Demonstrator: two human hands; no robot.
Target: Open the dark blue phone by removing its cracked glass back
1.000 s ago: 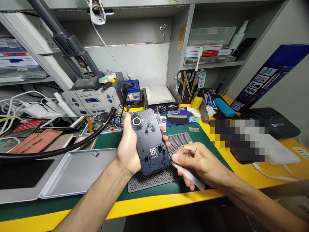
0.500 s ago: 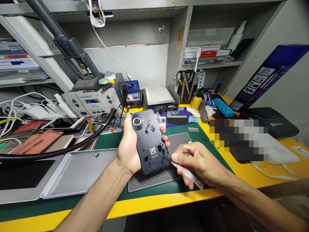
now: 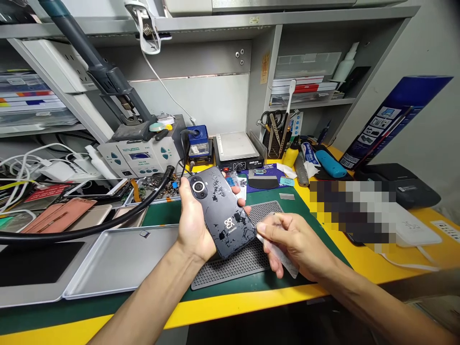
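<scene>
A dark phone, back side up with a round camera ring and blotchy, flaking patches, lies in my left hand, whose thumb and fingers wrap its long edges. It is held above a grey perforated mat. Pinched in my right hand is a thin translucent strip, which hangs below the fingers. The right fingertips are at the phone's lower right corner; whether they touch it I cannot tell.
Behind stand a grey soldering station, a hot plate and a tool holder. A black hose crosses the left side above a shallow tray. A white device lies at the right.
The phone has tilted, its camera end shifting slightly left in my left hand. My right hand stays by its lower corner with the strip. The view has shifted a little.
</scene>
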